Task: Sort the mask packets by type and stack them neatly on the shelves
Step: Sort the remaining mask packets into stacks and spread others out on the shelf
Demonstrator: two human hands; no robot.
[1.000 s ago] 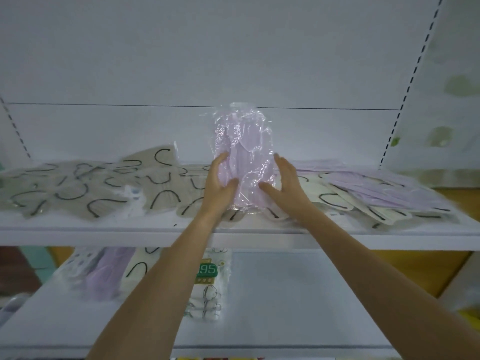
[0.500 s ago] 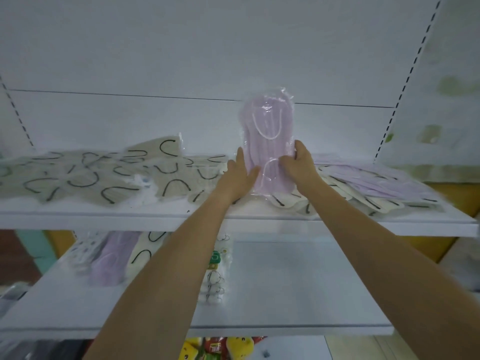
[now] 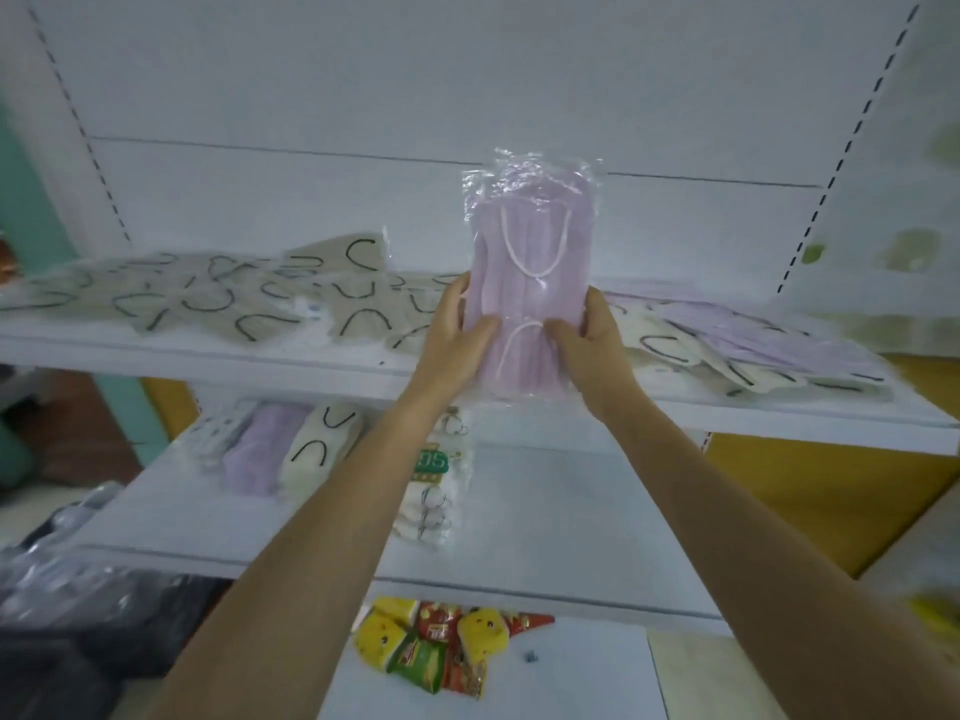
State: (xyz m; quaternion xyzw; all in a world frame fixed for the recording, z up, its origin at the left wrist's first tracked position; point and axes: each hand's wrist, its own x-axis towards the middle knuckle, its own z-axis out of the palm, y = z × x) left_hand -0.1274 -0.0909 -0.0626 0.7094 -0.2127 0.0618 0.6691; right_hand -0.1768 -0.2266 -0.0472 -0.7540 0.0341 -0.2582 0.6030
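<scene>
Standing upright over the upper shelf (image 3: 208,350), the lilac mask packet (image 3: 530,272) is held with its long axis vertical. Its lower end meets the shelf's front lip in view, and its crinkled top seal is raised against the back panel (image 3: 311,96). Whether it rests on the shelf cannot be told. It is clamped from both flanks. The left hand (image 3: 452,335) is curled round its left edge with the thumb laid across the face, and the right hand (image 3: 592,345) is curled round its right edge likewise. Neither hand is nearer, and the packet lies directly between them.

The coming move is judged to turn on the relation to the lilac pile (image 3: 753,335). This pile lies flat toward the right end of the upper shelf, apart from the packet, with long axes running roughly along the shelf. To be joined to it, the packet would have to be carried rightward and tipped from vertical to flat, with the right hand on the leading side.

Cream masks with black loops (image 3: 675,350) are spread on the same shelf between packet and pile. The left half of the shelf is covered by beige masks (image 3: 208,298). Open room is seen above the upper shelf, and on the lower shelf (image 3: 545,511) beneath it, right of a few stacked packets (image 3: 265,449). With the front lip so close, a slip is judged likely to send the packet over the edge.
</scene>
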